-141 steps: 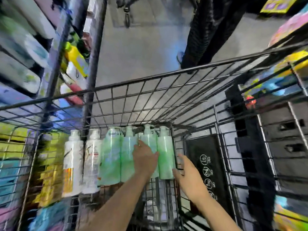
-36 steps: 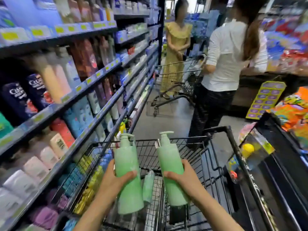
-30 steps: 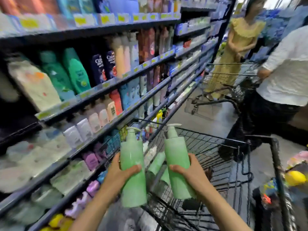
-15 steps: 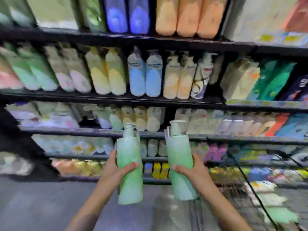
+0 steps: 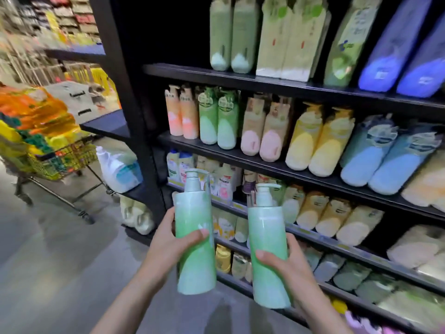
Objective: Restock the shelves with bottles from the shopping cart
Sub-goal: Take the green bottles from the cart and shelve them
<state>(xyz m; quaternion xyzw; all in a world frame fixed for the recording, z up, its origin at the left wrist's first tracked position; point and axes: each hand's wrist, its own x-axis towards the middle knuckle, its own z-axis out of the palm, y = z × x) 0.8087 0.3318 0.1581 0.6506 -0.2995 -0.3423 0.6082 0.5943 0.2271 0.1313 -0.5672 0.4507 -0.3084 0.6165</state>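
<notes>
Two green pump bottles are held in front of the shelves, long axes near upright, pumps at top: the left hand (image 5: 168, 239) wraps the left bottle (image 5: 195, 237), tilted slightly, and the right hand (image 5: 284, 263) wraps the right bottle (image 5: 268, 256). The shelves (image 5: 277, 169) hold rows of bottles and pouches; left of them a cart (image 5: 60, 160) carries orange and yellow packs

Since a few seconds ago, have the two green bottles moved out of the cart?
Yes. Left hand and right hand each hold a green bottle before the shelves, the cart out of view.
</notes>
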